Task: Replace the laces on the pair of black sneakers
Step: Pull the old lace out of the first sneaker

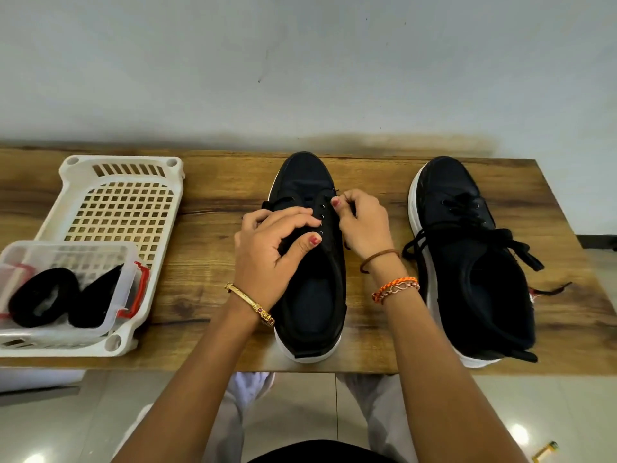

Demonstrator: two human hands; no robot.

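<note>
Two black sneakers with white soles stand on a wooden table (207,202), toes pointing away from me. The left sneaker (309,259) is in the middle, with a black lace only through its front eyelets. My left hand (270,252) rests curled on its tongue and left eyelet row, holding the shoe. My right hand (362,222) pinches the black lace (336,192) at the right eyelet row, near the front. The right sneaker (474,259) stands apart to the right, laced, with its black lace ends loose over the side.
A white perforated plastic basket (123,202) lies at the table's left end. On its near part sits a clear box (66,289) with red clips, holding two coiled black laces. The table's front edge runs just under the shoe heels. A wall stands behind.
</note>
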